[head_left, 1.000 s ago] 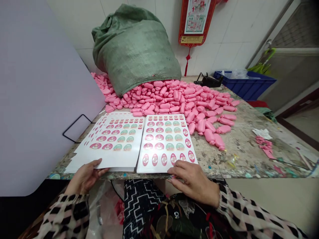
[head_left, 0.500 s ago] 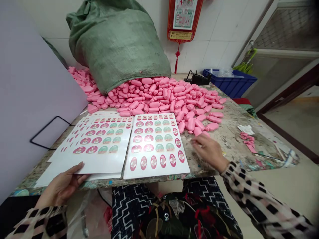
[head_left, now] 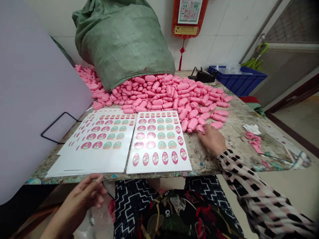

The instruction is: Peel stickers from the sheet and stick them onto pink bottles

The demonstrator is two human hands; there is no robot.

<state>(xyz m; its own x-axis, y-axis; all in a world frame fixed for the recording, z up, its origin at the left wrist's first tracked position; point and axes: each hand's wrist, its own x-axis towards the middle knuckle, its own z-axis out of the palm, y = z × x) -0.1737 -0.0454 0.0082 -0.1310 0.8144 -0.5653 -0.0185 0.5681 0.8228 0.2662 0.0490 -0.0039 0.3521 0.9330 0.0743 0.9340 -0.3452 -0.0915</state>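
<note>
My right hand (head_left: 212,139) reaches to the near right edge of a heap of pink bottle-shaped pieces (head_left: 159,96). Its fingers close around one pink piece (head_left: 200,128), partly covered by the fingertips. My left hand (head_left: 86,194) hangs just off the table's front edge, fingers loosely bent and apart, with nothing visible in it. Before me lies a white sticker sheet (head_left: 159,162) printed with pink and green labels. To its left, overlapping sticker sheets (head_left: 94,161) are fanned out, close to my left hand but apart from it.
A large green sack (head_left: 127,46) lies tipped behind the heap. A pale panel (head_left: 42,99) with a black wire bracket (head_left: 53,126) stands at left. Far right are a black tape dispenser (head_left: 204,75), a blue bin (head_left: 239,79) and pink scraps (head_left: 253,139) with white tissue.
My right hand has left the sticker sheet, moved right and forward, and reached the pink heap. My left hand has let go of the left sheets and drawn back below the table edge.
</note>
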